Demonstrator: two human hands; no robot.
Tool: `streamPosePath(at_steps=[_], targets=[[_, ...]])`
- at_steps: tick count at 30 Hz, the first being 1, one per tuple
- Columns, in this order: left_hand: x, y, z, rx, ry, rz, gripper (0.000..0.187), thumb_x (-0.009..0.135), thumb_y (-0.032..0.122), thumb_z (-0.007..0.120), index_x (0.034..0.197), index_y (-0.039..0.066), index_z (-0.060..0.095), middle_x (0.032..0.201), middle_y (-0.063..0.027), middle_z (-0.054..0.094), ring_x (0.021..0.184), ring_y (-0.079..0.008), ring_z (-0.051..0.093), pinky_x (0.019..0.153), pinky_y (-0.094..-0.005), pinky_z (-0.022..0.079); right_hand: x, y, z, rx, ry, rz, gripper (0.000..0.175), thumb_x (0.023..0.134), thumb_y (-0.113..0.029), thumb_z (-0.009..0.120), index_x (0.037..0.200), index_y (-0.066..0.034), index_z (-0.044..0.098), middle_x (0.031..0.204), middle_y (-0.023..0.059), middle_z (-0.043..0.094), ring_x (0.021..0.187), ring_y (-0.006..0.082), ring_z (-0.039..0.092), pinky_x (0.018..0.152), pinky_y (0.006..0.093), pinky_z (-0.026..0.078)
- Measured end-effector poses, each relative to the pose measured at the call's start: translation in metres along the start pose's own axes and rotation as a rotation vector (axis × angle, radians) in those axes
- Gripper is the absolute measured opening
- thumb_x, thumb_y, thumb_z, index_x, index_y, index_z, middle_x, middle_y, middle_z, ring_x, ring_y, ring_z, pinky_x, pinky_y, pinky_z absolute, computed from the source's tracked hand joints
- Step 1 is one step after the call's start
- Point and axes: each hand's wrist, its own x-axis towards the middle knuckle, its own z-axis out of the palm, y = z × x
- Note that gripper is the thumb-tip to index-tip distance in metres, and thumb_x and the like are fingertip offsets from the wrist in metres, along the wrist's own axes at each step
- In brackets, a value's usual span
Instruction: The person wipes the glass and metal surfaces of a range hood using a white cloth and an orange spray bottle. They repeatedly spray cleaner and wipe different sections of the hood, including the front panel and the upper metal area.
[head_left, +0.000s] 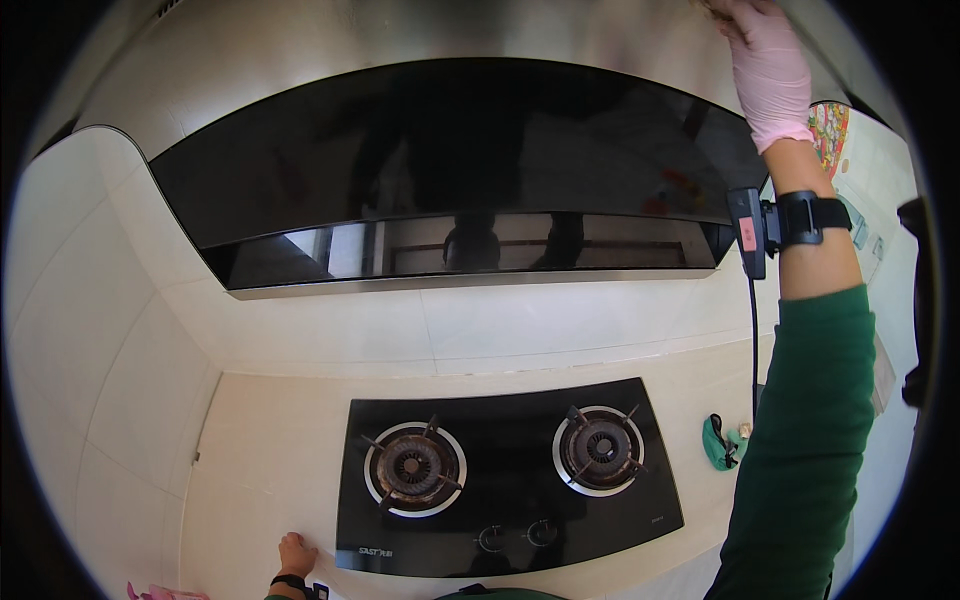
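My right hand (769, 71), in a pink disposable glove, reaches up to the stainless steel body (480, 26) of a range hood at the top right. Its fingers are bent about a small brownish item (720, 9), mostly cut off by the frame's edge, so its kind is unclear. Bare, my left hand (298, 555) rests on the pale countertop (255, 465), left of a black glass gas hob (510, 465). Those fingers look curled, with their undersides hidden. The hood's black glass panel (480, 142) slopes between the hands and reflects a dark figure.
Two burners (412, 466) with metal pan supports sit on the hob. A green cloth-like item (720, 442) lies right of it. A black cable (754, 345) hangs from the device (746, 232) on my right wrist. Something pink (169, 592) shows at bottom left. Tiled walls (97, 337) flank the counter.
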Motion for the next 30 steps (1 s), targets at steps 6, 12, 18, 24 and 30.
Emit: streamPosePath(at_steps=[6, 12, 18, 24, 30], targets=[[0.0, 0.0, 0.002, 0.004, 0.035, 0.011, 0.044, 0.066, 0.019, 0.079, 0.098, 0.002, 0.056, 0.102, -0.017, 0.057, 0.101, -0.0362, 0.053, 0.089, -0.0435, 0.045, -0.047, -0.005, 0.028, -0.163, -0.322, 0.042, 0.018, 0.086, -0.009, 0.053, 0.098, -0.011, 0.065, 0.112, 0.0103, 0.062, 0.101, 0.0318, 0.059, 0.081, 0.0389, 0.049], [0.001, -0.003, 0.002, -0.017, 0.022, 0.02, 0.045, 0.065, 0.02, 0.079, 0.099, 0.001, 0.057, 0.104, -0.0174, 0.058, 0.102, -0.0359, 0.053, 0.09, -0.0436, 0.045, -0.045, 0.026, 0.004, 0.089, -0.38, 0.408, 0.019, 0.085, -0.006, 0.058, 0.101, -0.0086, 0.067, 0.1, 0.0107, 0.066, 0.091, 0.025, 0.063, 0.08, 0.0305, 0.048], [-0.003, -0.001, 0.001, -0.024, 0.0, 0.034, 0.05, 0.065, 0.024, 0.079, 0.104, 0.0, 0.057, 0.107, -0.0181, 0.057, 0.105, -0.0363, 0.051, 0.094, -0.0434, 0.042, -0.006, 0.048, 0.042, 0.45, 0.325, 1.177, 0.021, 0.082, -0.009, 0.067, 0.1, 0.0027, 0.067, 0.097, 0.0086, 0.069, 0.088, 0.016, 0.063, 0.08, 0.0254, 0.048], [-0.008, 0.004, -0.001, 0.014, 0.028, 0.096, 0.052, 0.066, 0.027, 0.079, 0.103, 0.001, 0.056, 0.107, -0.0174, 0.057, 0.106, -0.0365, 0.05, 0.094, -0.0439, 0.041, 0.002, -0.037, 0.095, 0.579, 0.383, 0.788, 0.021, 0.08, -0.012, 0.07, 0.097, 0.0003, 0.068, 0.098, 0.0101, 0.069, 0.087, 0.0187, 0.065, 0.08, 0.0278, 0.049], [-0.002, 0.001, -0.015, -0.048, -0.073, 0.129, 0.053, 0.062, 0.029, 0.083, 0.099, 0.001, 0.057, 0.102, -0.0169, 0.058, 0.101, -0.0352, 0.053, 0.089, -0.0426, 0.044, 0.045, -0.147, 0.065, 0.318, 0.231, 0.066, 0.019, 0.071, 0.008, 0.06, 0.085, -0.0047, 0.063, 0.085, 0.013, 0.057, 0.078, 0.0281, 0.059, 0.068, 0.0354, 0.049]])
